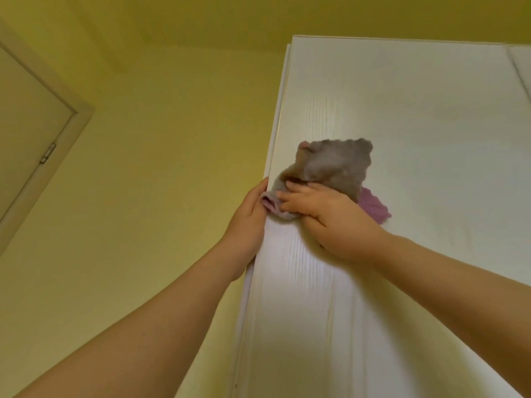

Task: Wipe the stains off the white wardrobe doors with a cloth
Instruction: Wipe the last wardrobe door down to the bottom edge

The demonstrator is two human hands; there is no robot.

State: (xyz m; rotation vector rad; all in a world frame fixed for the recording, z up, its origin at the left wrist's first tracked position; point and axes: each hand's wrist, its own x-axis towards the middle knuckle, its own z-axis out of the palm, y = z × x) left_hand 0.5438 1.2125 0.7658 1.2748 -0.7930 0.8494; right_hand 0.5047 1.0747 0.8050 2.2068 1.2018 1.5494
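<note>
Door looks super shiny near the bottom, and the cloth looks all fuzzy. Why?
Head view: light glares off the door low down and washes out its grain. The cloth looks smeared with soft edges, likely motion blur. The whole picture has a yellow tint, and the wide lens makes the door's edges lean.

Two hands [333, 222], one cloth [336, 168], two wardrobe doors [402, 124].

door [26, 110]: beige, framed
hinge [48, 153]: metal, on door's right edge
wall [172, 133]: yellow, right of door
ceiling [201, 12]: yellow too, above door
</note>
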